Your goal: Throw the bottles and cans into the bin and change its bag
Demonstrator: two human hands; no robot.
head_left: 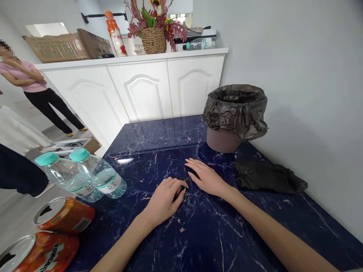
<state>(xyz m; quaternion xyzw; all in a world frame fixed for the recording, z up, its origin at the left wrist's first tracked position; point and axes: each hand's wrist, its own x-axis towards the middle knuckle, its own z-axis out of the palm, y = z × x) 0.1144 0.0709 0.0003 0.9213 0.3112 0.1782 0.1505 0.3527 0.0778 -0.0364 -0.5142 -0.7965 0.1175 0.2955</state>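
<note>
My left hand [166, 198] rests on the dark blue marbled table [195, 234], fingers loosely bent and the thumb apart from the index finger. The gap between them looks dark, and I make out no object held there. Flat on the table just to its right lies my right hand [205, 175], fingers stretched out and holding nothing. Beyond the right hand stands a brown bin [222, 139] lined with a black plastic bag [244, 117]. A folded black plastic bag [268, 176] lies to the right of that hand, apart from it.
At the table's left edge stand two water bottles [109, 183] with turquoise caps and two opened orange drink cans [66, 215]. White cabinets [144, 90] rise behind, carrying a flower basket [154, 39] and a cardboard box [62, 47]. A person in pink [24, 75] stands far left.
</note>
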